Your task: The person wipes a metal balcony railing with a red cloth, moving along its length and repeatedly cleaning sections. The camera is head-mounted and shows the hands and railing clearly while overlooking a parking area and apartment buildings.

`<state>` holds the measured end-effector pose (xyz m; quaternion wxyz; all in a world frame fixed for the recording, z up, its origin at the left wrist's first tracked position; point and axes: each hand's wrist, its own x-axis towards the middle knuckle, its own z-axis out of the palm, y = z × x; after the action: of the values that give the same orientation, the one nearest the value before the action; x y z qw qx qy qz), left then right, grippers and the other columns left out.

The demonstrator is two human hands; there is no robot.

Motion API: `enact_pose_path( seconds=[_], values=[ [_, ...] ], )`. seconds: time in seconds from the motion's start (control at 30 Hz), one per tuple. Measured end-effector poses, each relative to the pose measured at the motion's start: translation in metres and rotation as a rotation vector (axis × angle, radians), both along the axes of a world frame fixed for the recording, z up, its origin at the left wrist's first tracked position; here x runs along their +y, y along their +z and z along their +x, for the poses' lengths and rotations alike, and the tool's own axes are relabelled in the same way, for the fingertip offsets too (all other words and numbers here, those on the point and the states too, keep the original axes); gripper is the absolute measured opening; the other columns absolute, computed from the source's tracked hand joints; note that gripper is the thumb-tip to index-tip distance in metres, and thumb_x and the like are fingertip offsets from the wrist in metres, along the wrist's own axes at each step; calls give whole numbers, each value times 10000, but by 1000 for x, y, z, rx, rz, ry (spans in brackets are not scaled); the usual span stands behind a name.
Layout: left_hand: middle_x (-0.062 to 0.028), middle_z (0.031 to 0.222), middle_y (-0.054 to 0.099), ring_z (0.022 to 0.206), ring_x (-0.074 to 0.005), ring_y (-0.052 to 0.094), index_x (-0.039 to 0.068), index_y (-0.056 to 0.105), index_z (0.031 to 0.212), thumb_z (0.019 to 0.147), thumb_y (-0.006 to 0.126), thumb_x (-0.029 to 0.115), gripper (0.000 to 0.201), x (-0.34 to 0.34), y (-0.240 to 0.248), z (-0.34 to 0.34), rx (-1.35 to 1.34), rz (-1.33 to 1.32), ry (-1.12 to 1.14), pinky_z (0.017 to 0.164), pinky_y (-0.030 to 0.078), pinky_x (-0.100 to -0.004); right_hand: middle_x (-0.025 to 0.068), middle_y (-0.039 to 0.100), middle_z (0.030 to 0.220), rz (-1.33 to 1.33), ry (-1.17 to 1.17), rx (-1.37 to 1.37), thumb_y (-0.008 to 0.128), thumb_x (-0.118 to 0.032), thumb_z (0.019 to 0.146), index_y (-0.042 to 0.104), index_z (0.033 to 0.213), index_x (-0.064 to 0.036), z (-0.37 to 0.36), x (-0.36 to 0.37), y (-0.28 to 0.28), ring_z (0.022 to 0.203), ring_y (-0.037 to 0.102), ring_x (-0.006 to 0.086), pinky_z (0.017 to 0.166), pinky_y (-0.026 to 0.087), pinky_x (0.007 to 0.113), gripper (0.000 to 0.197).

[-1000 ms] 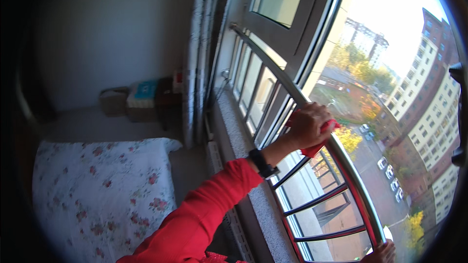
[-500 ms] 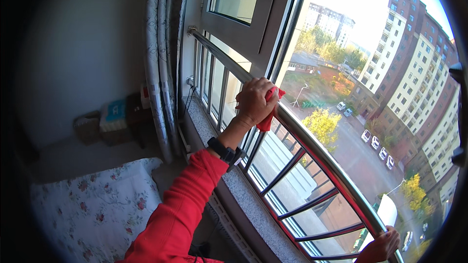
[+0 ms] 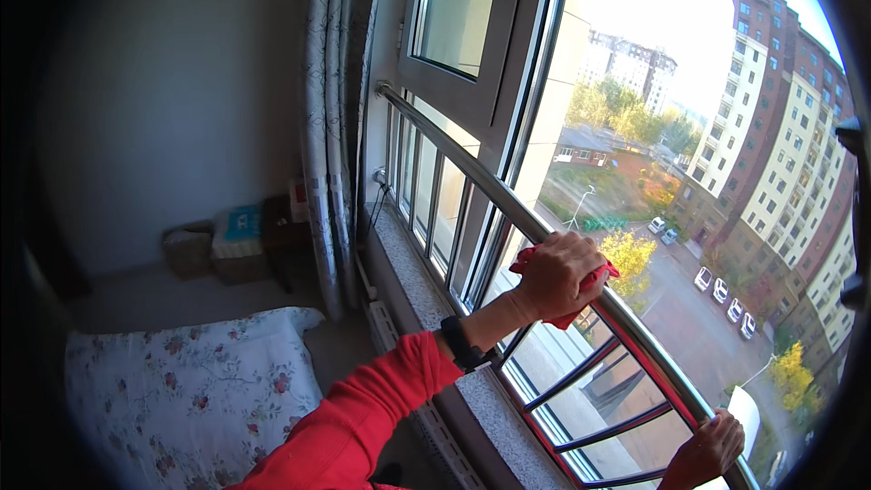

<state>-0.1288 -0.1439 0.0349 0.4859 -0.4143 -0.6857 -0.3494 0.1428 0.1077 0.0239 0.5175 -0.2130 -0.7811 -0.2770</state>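
A shiny metal handrail [image 3: 467, 166] runs slantwise across the window from the wall at upper left to the lower right. My left hand [image 3: 561, 274], with a dark watch [image 3: 461, 342] on its wrist, is closed over a red cloth [image 3: 566, 319] wrapped on the rail. Bits of the cloth stick out on both sides of the fingers. Further down the same rail, near the lower right edge, my right hand [image 3: 712, 446] has its fingers curled round the bare metal. Thin metal bars [image 3: 581, 374] stand below the rail.
A speckled stone sill [image 3: 413, 277] lies below the bars, with a white radiator [image 3: 431, 431] beneath. A grey window sash [image 3: 494, 82] and a patterned curtain [image 3: 328, 127] are at the rail's far end. A flowered bedspread [image 3: 195, 390] covers the bed at lower left. Tall buildings show outside.
My left hand has slid the red cloth along the rail, down and to the right, closer to my right hand. My right hand stays on the rail. The view has shifted slightly.
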Motion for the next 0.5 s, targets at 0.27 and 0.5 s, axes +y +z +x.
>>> enact_pose_path(
  seconds=[0.27, 0.5],
  values=[
    [-113, 944, 675, 932, -305, 641, 62, 678, 928, 841, 664, 206, 169, -59, -2, -71, -81, 17, 160, 921, 471, -444, 84, 692, 926, -29, -24, -12, 518, -308, 1002, 697, 886, -103, 0, 2, -4, 894, 648, 287, 815, 501, 433, 296],
    [-98, 985, 689, 986, -299, 640, 74, 697, 945, 844, 656, 235, 194, -115, -5, -145, -61, 43, 268, 936, 475, -412, 62, 686, 853, -31, 7, 143, 419, -284, 1045, 707, 861, -108, -15, 6, -12, 855, 645, 307, 812, 492, 445, 384]
  ],
)
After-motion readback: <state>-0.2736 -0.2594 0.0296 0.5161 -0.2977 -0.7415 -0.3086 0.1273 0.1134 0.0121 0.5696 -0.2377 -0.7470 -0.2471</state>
